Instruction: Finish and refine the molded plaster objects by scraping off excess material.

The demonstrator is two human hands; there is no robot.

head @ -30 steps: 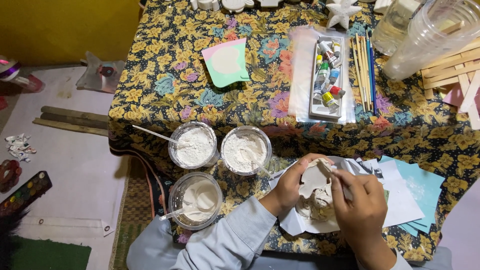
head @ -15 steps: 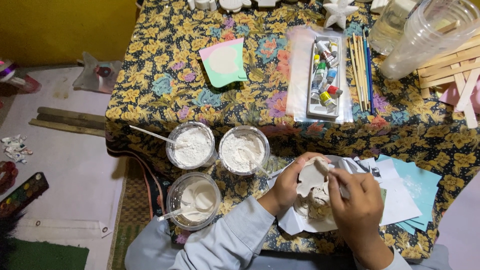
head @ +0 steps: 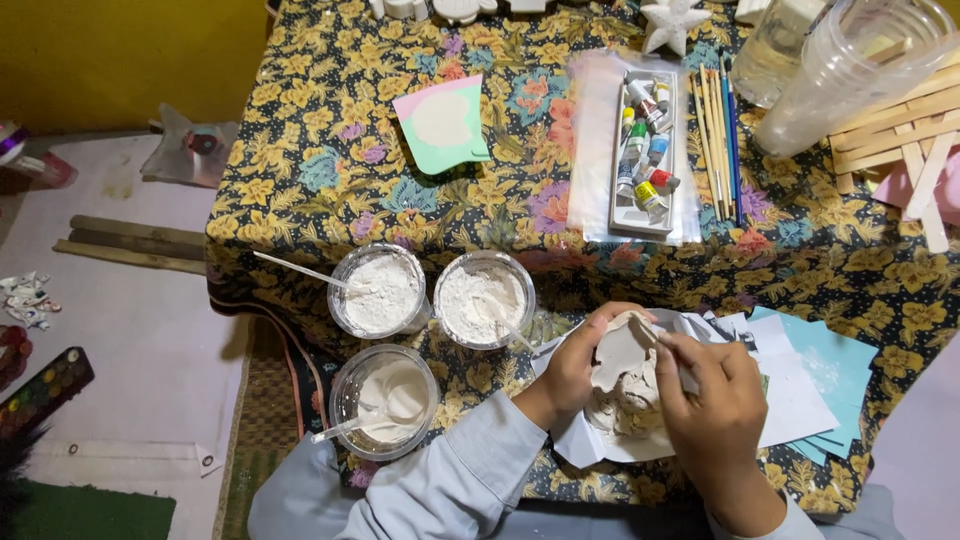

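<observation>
I see L hand (head: 575, 365) fingers clamped on pale plaster cast (head: 622, 352), R hand (head: 712, 412) pinching a thin tool (head: 652, 340) at its top edge. Scrapings (head: 625, 412) lie below fingers; trimming looks partway, edges left.

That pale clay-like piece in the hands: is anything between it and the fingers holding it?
Nothing visible. The left hand grips the pale piece directly, and the right hand presses a small tool against it, above the white paper.
</observation>
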